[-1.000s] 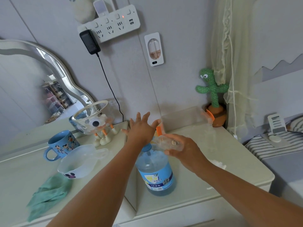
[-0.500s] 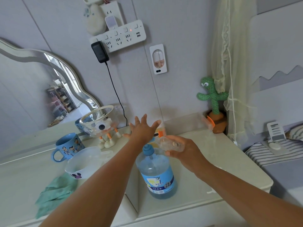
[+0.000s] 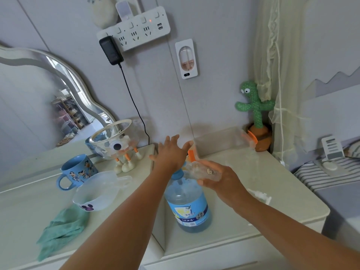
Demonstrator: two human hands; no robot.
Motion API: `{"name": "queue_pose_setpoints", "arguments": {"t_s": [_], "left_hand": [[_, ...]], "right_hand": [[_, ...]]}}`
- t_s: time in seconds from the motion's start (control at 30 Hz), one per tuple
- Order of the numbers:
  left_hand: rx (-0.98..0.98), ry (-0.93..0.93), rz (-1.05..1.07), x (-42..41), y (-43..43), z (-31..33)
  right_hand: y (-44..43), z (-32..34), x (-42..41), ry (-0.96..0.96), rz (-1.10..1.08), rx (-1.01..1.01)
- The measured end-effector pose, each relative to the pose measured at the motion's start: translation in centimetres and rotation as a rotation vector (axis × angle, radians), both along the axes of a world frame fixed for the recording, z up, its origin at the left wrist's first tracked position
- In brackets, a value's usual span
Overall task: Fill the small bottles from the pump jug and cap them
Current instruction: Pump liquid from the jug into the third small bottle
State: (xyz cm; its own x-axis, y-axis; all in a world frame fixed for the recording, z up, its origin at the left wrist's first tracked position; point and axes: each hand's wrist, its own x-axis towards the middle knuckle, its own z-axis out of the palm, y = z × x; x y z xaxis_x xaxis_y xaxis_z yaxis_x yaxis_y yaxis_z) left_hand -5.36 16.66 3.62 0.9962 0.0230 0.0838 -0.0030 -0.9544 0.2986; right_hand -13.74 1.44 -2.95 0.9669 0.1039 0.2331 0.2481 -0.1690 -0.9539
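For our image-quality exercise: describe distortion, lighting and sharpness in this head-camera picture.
Head view: the wide-angle lens tilts and bows the seams of the wall; light is soft and even, shadows faint; the clear small bottle in the right hand looks hazy.

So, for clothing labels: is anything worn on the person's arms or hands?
Nothing visible. The left forearm and right forearm are bare to the frame edge, no sleeves. The left hand and right hand show no gloves, rings, watch or bracelet.

blue-tinted plastic pump jug (image 3: 183,193) has a blue-white label (image 3: 190,214), round blue ceramic mug (image 3: 78,170) has cartoon prints, crumpled fabric cloth (image 3: 62,228) is teal, plush cactus (image 3: 255,106) green
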Motion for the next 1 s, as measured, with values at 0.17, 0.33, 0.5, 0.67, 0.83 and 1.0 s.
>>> {"name": "queue_pose_setpoints", "arguments": {"t_s": [0.17,0.33,0.5,0.67,0.83,1.0], "left_hand": [[-0.093,-0.040,0.041,-1.0,-0.2,1.3],[-0.132,-0.029,0.031,-1.0,0.1,1.8],[-0.143,-0.008,0.019,-0.6,0.0,1.4],[-0.098,-0.028,0.010,0.0,0.2,0.9],[-0.022,-0.001,-0.024,0.2,0.0,0.0],[-0.084,-0.012,0.000,-0.6,-0.1,0.6]], "right_hand": [[-0.3,1.4,-0.7,0.012,0.018,0.056],[-0.1,1.7,-0.9,-0.007,-0.002,0.032],[-0.2,1.4,-0.5,-0.017,-0.005,-0.008],[-0.1,0.8,0.1,-0.043,0.000,-0.011],[-0.1,0.1,0.1,-0.013,0.014,0.016],[-0.3,0.8,-0.5,0.000,0.022,0.037]]}}
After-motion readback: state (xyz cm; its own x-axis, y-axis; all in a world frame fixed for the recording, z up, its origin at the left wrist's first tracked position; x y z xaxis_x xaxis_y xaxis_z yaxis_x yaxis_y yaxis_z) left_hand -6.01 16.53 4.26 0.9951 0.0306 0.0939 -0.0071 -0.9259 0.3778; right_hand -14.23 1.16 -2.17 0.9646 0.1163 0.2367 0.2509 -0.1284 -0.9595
